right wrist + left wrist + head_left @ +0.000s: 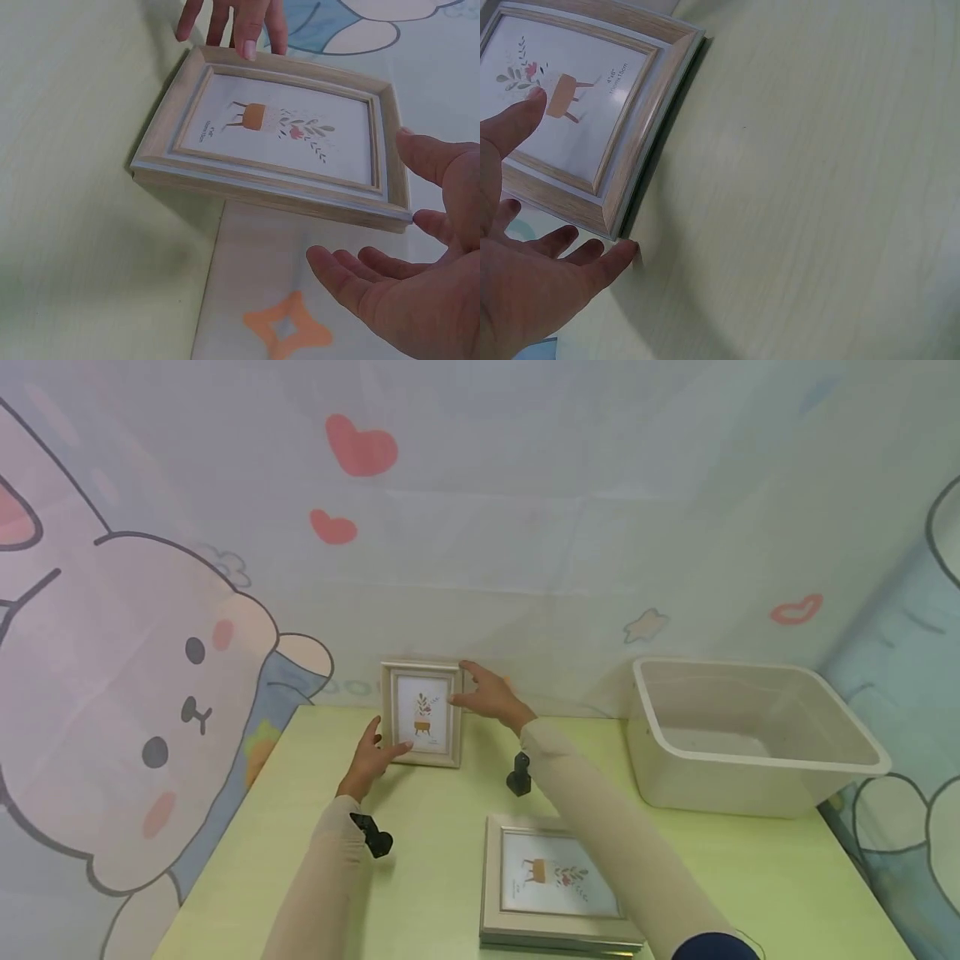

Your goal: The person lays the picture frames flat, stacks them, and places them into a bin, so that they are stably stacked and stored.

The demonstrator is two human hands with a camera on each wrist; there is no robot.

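Observation:
A small pale wooden picture frame (422,714) stands upright at the back of a light green table (442,810), close to the cartoon wall cloth. Its print shows a plant on a stool. My left hand (381,747) is at the frame's lower left corner. In the left wrist view its thumb (525,109) lies over the glass and its straight fingers (592,259) reach along the frame's edge (641,150). My right hand (472,687) is spread at the upper right corner. In the right wrist view its fingers (442,169) are straight and just off the frame (292,135).
A second, larger frame (551,877) lies flat on the table near me, partly under my right sleeve. An empty white plastic bin (757,758) stands at the right. The cartoon cloth wall (150,693) closes off the back and left.

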